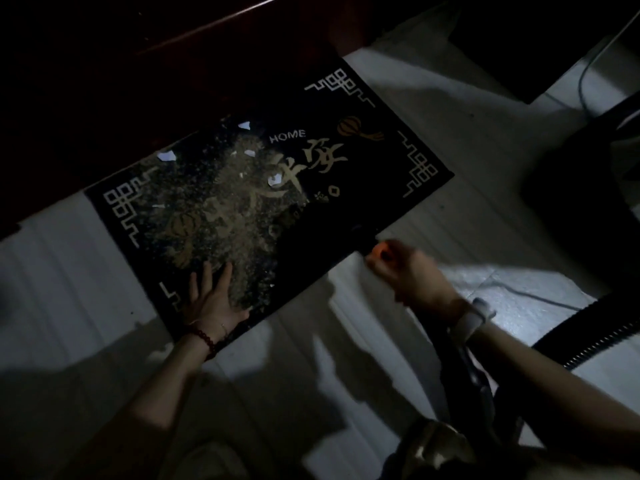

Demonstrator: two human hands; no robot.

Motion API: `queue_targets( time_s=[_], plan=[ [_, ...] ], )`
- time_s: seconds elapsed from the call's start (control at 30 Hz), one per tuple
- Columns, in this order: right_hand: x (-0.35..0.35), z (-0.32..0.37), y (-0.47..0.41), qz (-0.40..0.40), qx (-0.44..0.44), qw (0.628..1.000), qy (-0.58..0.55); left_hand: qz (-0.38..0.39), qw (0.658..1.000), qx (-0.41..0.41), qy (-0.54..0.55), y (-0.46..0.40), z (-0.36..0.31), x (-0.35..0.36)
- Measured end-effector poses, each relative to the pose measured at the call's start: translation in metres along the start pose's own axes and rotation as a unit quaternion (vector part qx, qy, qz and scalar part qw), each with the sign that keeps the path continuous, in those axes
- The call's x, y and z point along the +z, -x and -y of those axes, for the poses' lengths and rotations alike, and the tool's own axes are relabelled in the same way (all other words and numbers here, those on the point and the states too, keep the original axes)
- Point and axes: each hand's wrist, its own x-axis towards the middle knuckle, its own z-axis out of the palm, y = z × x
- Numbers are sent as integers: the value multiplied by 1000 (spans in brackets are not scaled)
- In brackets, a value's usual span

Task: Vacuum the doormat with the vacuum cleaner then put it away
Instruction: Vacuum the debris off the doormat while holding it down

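Left hand lies spread flat on the doormat near 7 o'clock; my right hand, at 4 o'clock, curls round something dark I can't identify. Grit covers the doormat's left half, so I judge vacuuming unfinished.

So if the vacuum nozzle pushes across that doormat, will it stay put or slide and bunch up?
The doormat looks thin and lies flat on smooth pale floor tiles, so it would probably slide or ruck if pushed. The left hand presses flat on its near corner, which likely pins it. Lifted, it would probably flop and spill the loose debris.
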Motion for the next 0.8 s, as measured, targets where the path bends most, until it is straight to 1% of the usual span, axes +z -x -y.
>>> queue_targets(
  time_s=[0.07, 0.1, 0.17, 0.27, 0.33, 0.37, 0.43, 0.5, 0.53, 0.6, 0.7, 0.73, 0.77, 0.8],
  plan=[
    [-17, 2, -24, -50, 45, 998, -14, -2, 1000, -3, -9, 2, -2, -1],
    [-16, 4, -32, -51, 57, 997, -14, -5, 1000, -5, -16, 3, -4, -3],
    [2, 11, -34, -17, 43, 999, 12, -5, 999, -10, -34, 4, -6, -7],
    [40, 27, -10, 75, -10, 997, 33, 15, 999, -20, -27, -1, -4, -10],
    [37, 33, -3, 92, -30, 995, 34, 33, 999, -33, -11, -3, -1, -11],
    [28, 32, -10, 76, -32, 996, 28, 41, 998, -38, -5, -4, 0, -11],
    [4, 27, -32, 17, -16, 1000, 13, 51, 998, -39, 4, -6, 1, -11],
    [-12, 25, -52, -42, 37, 998, -20, 56, 998, -36, 10, -7, 0, -11],
    [-11, 25, -55, -43, 50, 997, -27, 56, 998, -36, 7, -7, 0, -11],
    [9, 29, -47, 12, 28, 999, -18, 53, 998, -40, -6, -7, 0, -12],
    [38, 40, -15, 134, -16, 991, -14, 54, 998, -39, -11, -7, -1, -13],
    [37, 41, -11, 144, -27, 989, -16, 54, 998, -37, -10, -7, -1, -12],
    [31, 41, -15, 127, -34, 991, -15, 55, 998, -37, -11, -7, -1, -11],
    [22, 37, -26, 88, -38, 995, -7, 55, 998, -37, -12, -8, -1, -11]
  ],
)
